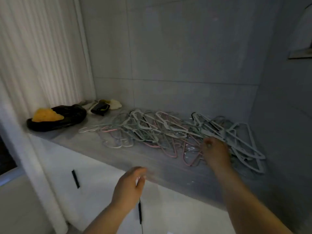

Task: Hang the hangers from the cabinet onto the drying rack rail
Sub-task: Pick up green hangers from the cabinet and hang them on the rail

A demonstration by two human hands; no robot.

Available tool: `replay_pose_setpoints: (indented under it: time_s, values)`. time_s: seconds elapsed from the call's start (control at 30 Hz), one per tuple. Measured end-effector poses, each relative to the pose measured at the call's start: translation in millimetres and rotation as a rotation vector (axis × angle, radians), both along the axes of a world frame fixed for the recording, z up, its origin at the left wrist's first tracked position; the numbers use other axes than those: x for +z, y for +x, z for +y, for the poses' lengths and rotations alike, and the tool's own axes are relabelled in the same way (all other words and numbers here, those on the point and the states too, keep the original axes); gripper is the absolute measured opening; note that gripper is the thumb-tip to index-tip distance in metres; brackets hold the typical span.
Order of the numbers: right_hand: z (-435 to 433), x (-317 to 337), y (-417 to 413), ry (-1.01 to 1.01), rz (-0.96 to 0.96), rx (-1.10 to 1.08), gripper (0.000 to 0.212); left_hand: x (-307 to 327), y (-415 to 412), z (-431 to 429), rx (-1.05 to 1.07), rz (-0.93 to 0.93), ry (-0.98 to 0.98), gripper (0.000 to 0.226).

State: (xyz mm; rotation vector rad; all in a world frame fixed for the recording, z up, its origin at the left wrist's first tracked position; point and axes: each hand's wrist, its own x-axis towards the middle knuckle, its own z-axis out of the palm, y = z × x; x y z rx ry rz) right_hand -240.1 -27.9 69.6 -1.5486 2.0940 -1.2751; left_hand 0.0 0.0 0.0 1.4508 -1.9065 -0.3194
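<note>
— Well, where were the hangers [168, 132]?

— In a tangled heap on the cabinet top [168, 171], spread from its middle to the right end, close to the wall. The rail was out of view.

— And the hands?

— The right hand [217, 153] was in the heap's near right side, fingers curled round a few hangers, though blur hid which ones. The left hand [129, 186] hovered at the top's front edge, fingers loosely bent. Whether it pinched anything I couldn't tell.

— How should that pick have gone?

— Slowly, I judged. The hooks looked laced through one another, so a straight pull would likely have dragged half the heap over the edge. Better to lift one by its hook, shake it loose, and let the left hand press the rest down.

— Anything nearby to mind?

— A black bag [67, 119] with something yellow in it lay well to the left, apart from the heap. It was no trouble there.
</note>
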Motion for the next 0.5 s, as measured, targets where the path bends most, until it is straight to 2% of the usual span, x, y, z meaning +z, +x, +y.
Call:
replay_pose_setpoints:
  time_s: [0.03,0.1,0.17,0.2,0.33,0.43,0.5]
  values:
    - [-13,1,-5,0.052,0.084,-0.041,0.026,7,-4,-8,-0.065,0.065,0.054,0.042]
    - [-38,0,-15,0.196,0.217,-0.088,0.03,-4,-7,-30,-0.041,-0.144,0.014,0.054]
    - [-57,0,-23,0.36,0.299,-0.084,0.032,0,-7,-47,0.06,-0.236,0.016,0.082]
    - [-65,-2,-27,0.41,0.319,-0.085,0.031,-4,-6,-55,0.114,-0.27,0.007,0.089]
    - [-91,-9,-47,0.463,0.294,-0.061,0.018,-20,-1,-70,0.073,-0.351,0.029,0.078]
    - [-100,-12,-51,0.489,0.309,-0.026,0.04,-26,-2,-72,0.089,-0.34,-0.067,0.076]
    - [-102,-12,-52,0.489,0.322,-0.012,0.044,-28,-2,-73,0.127,-0.354,-0.138,0.076]
